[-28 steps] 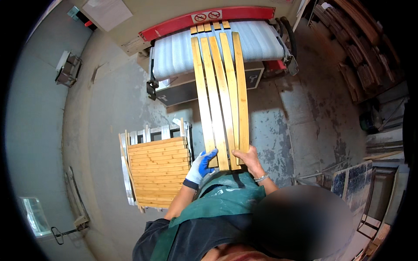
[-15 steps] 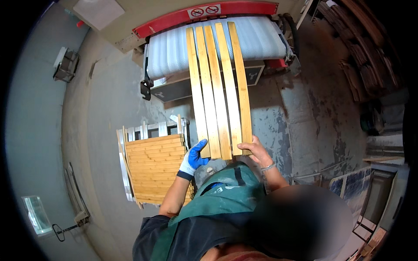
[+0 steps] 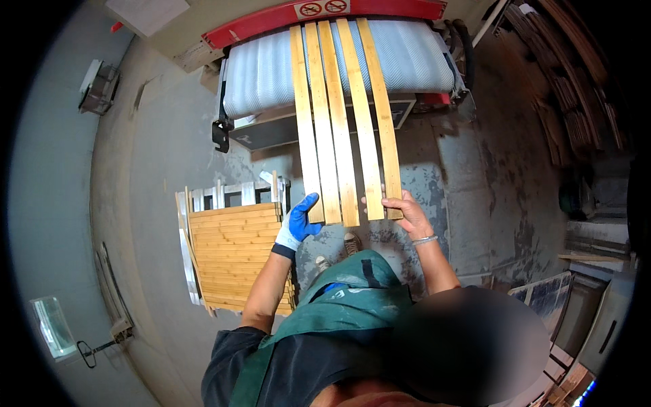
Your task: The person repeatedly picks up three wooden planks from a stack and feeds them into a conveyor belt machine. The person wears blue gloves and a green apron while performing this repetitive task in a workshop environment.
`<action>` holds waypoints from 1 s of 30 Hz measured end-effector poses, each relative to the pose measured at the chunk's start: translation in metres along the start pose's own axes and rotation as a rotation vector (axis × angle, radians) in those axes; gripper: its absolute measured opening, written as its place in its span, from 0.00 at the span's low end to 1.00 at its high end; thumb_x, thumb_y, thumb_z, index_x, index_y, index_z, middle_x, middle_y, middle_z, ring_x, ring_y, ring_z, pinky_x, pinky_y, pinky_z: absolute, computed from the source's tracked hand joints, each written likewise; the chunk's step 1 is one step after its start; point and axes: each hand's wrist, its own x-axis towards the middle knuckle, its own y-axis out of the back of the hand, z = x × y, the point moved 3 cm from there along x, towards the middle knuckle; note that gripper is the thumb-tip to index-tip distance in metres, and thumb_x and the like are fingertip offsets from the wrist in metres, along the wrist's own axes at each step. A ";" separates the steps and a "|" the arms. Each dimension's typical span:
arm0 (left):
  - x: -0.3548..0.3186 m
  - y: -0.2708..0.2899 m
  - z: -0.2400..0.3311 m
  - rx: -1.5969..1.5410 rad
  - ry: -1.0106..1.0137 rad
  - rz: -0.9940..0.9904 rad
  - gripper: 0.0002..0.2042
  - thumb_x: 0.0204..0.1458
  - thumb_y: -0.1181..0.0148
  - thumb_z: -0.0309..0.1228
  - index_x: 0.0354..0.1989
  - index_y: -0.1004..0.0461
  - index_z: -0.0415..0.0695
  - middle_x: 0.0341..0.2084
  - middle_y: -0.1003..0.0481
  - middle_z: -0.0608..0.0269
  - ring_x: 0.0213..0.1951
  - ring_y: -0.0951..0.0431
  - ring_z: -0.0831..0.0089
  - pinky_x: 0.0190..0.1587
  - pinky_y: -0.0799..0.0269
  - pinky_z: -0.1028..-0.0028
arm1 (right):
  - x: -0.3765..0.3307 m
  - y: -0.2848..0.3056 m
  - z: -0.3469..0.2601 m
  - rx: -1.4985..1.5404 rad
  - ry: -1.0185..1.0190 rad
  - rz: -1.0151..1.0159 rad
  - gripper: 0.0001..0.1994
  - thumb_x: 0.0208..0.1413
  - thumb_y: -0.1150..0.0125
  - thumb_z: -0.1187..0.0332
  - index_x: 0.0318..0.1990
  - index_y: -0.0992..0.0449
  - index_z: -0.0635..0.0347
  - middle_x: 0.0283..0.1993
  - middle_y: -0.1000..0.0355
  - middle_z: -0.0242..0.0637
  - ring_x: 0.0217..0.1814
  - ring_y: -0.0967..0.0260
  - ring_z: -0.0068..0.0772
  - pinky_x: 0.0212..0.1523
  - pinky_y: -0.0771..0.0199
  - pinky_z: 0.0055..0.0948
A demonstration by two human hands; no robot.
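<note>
Several long bamboo slats [image 3: 339,122] lie side by side in front of me, with narrow gaps between them. Their far ends rest on a pale ribbed conveyor belt [image 3: 261,74], up against the red bar; the near ends stick out past the belt. My left hand [image 3: 297,222], in a blue and white glove, grips the leftmost slat at its near end. At the right edge, my bare right hand [image 3: 411,216], with a bracelet at the wrist, has its thumb on top of the rightmost slat. Its fingers reach underneath, partly hidden, and show in the gap beside it.
A red bar [image 3: 258,27] with warning signs crosses the machine above the belt. Left of my legs, a stack of slats [image 3: 237,251] sits on a metal-framed support. Dark stacked boards [image 3: 566,88] stand far right.
Both hands have moved forward, carrying the slats farther over the belt toward the red bar. At the near end, the slats on the right are spread a little wider apart.
</note>
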 end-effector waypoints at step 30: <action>-0.063 0.111 -0.156 -1.094 0.383 0.166 0.30 0.71 0.64 0.52 0.76 0.46 0.49 0.71 0.38 0.56 0.68 0.35 0.60 0.70 0.42 0.60 | 0.131 0.178 0.207 0.391 -0.604 0.053 0.21 0.68 0.46 0.53 0.45 0.24 0.67 0.45 0.23 0.47 0.45 0.24 0.43 0.45 0.18 0.40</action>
